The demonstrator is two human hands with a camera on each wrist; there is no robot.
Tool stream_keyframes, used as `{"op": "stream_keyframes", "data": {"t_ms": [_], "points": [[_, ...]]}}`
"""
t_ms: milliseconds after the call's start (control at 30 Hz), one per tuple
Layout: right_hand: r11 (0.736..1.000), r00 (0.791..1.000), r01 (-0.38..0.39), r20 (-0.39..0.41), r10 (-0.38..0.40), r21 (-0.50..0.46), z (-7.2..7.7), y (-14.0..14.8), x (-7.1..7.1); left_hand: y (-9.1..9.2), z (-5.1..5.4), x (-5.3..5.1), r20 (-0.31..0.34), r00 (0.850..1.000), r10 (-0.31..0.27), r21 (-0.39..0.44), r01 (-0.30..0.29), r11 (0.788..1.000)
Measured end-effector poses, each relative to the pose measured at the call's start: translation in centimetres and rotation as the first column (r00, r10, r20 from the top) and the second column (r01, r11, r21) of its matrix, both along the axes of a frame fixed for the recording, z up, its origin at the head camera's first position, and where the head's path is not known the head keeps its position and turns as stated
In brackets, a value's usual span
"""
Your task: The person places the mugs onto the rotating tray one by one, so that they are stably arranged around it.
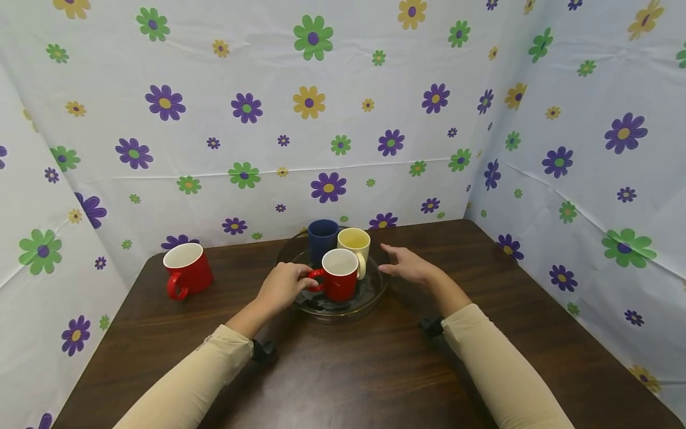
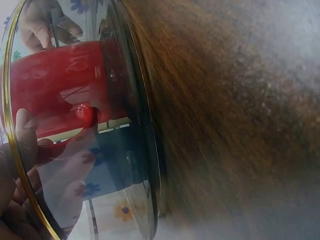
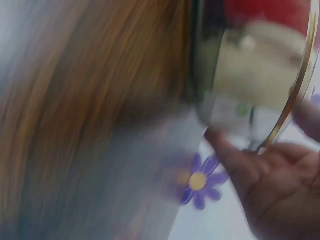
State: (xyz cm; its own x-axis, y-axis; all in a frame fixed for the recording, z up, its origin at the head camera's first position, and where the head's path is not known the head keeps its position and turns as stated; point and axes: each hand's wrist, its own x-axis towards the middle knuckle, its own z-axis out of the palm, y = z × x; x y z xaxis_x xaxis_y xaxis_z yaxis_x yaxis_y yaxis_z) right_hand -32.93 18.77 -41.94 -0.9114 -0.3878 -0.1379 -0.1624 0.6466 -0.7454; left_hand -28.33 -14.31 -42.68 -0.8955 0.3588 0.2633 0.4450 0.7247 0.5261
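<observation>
A clear glass bowl [image 1: 370, 305] with a gold-toned rim stands on the table and holds three mugs. At its front is a red mug [image 1: 340, 285] with a white inside; behind it are a blue mug [image 1: 323, 237] and a yellow mug [image 1: 354, 238]. My left hand [image 1: 284, 287] pinches the red mug's handle over the bowl's left side. Through the glass, the left wrist view shows the same red mug [image 2: 60, 80]. My right hand [image 1: 409, 266] is beside the bowl's right rim, fingers extended and holding nothing. Whether it touches the glass I cannot tell.
Another red mug [image 1: 187, 269], white inside, stands at the table's back left, handle toward the front. The dark wooden table [image 1: 343, 369] is bordered at the back and sides by white flowered cloth [image 1: 343, 149].
</observation>
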Motion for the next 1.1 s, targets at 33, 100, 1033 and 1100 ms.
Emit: {"op": "stream_keyframes", "data": {"t_ms": [33, 100, 1033, 1100], "points": [[1.000, 1.000, 0.019, -0.003, -0.019, 0.007, 0.1, -0.4, 0.1, 0.0, 0.0, 0.0, 0.005, 1.000, -0.001, 0.003, 0.001, 1.000], [0.998, 0.998, 0.062, -0.020, -0.061, 0.024, 0.3, -1.4, 0.3, 0.0, 0.0, 0.0, 0.008, 1.000, -0.002, 0.011, 0.002, 1.000], [0.972, 0.975, 0.209, -0.093, -0.200, 0.107, -0.6, -3.5, 0.6, -0.2, 0.4, 0.0, 0.104, 0.994, -0.028, -0.012, 0.029, 1.000], [0.977, 0.979, 0.192, -0.087, -0.184, 0.097, -0.7, -3.2, 0.6, -0.3, 0.5, -0.1, 0.114, 0.992, -0.048, -0.012, 0.049, 0.999]]}}
